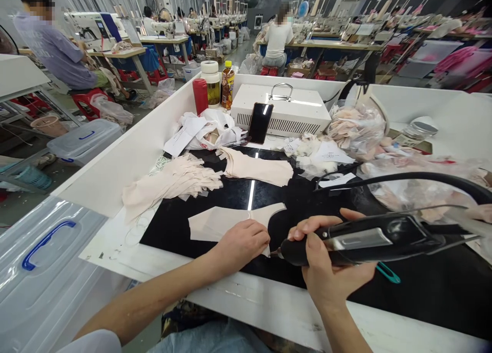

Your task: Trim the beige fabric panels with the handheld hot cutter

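Note:
A cut beige fabric piece (223, 221) lies flat on the black work surface in front of me. My left hand (246, 240) is closed, its fingers bunched and pressed on the right end of that piece. My right hand (330, 266) is wrapped round a black corded hand tool (369, 240). The tool's narrow metal tip points left and meets the fabric's edge close to my left fingertips; exact contact is hard to see. Beyond lie a stack of beige fabric pieces (257, 167) and, farther left, a fanned pile of beige fabric pieces (172, 181).
Behind the stacks stand a white metal box (280, 107), a phone (260, 123), a jar (210, 84), a red cup (200, 96) and a drink bottle (227, 85). Plastic bags (357, 122) crowd the right. A teal tool (389, 273) lies near my right hand. Co-workers sit beyond.

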`<state>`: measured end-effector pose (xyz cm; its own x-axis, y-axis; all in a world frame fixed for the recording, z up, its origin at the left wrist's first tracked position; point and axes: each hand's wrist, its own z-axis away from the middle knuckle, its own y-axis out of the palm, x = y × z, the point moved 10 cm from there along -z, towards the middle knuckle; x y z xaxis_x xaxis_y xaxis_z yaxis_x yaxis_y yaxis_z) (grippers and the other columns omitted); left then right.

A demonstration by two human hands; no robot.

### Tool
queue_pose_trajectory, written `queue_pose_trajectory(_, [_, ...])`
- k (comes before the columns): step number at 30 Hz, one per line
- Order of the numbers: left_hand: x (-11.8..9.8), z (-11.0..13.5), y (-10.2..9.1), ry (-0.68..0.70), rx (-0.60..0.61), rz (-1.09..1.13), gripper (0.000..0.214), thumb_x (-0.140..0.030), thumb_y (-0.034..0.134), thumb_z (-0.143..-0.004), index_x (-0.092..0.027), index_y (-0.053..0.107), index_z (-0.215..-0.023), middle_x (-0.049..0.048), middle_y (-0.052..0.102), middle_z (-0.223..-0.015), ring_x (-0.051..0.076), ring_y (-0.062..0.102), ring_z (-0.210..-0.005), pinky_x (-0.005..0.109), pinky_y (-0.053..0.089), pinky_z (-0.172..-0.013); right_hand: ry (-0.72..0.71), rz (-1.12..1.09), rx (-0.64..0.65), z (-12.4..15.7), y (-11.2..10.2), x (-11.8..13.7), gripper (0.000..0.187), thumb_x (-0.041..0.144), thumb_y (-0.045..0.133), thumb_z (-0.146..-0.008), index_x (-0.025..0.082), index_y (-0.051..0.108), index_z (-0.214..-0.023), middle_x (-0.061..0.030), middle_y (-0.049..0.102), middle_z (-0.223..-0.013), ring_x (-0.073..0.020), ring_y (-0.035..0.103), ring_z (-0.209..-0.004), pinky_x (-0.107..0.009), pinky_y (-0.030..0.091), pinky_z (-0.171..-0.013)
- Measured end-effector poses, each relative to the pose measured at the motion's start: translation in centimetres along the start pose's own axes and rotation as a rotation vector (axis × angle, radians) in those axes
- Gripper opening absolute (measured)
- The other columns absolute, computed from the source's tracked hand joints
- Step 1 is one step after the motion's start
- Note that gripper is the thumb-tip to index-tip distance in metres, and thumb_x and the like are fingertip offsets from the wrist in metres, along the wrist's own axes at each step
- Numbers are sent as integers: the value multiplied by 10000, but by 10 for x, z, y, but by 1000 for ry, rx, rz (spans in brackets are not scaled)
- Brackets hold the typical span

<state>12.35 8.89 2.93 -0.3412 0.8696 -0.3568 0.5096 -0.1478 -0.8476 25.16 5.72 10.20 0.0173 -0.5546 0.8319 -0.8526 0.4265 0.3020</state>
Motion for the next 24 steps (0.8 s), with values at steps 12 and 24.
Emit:
queue_pose_trajectory(12, [-14, 28, -24, 23, 29, 63, 141, -144, 545, -1107, -147, 679, -1065, 73, 742, -1093, 190, 710, -1079, 325, 592, -1043, -94, 79, -60, -19, -19, 29, 552, 146, 889, -784, 291, 604, -1233, 27, 719, -888, -176, 701, -679, -375, 651, -631])
queue_pose_trajectory(24, [-31, 24, -29, 113, 39, -3, 117, -150, 562, -1092, -149, 647, -1173, 73, 726, -1099, 208, 703, -1025, 381, 598, -1034, -107, 56, -90, -39, -38, 7, 533, 168, 832, -853, 326, 567, -1288, 68, 725, -851, -148, 680, -656, -349, 607, -647])
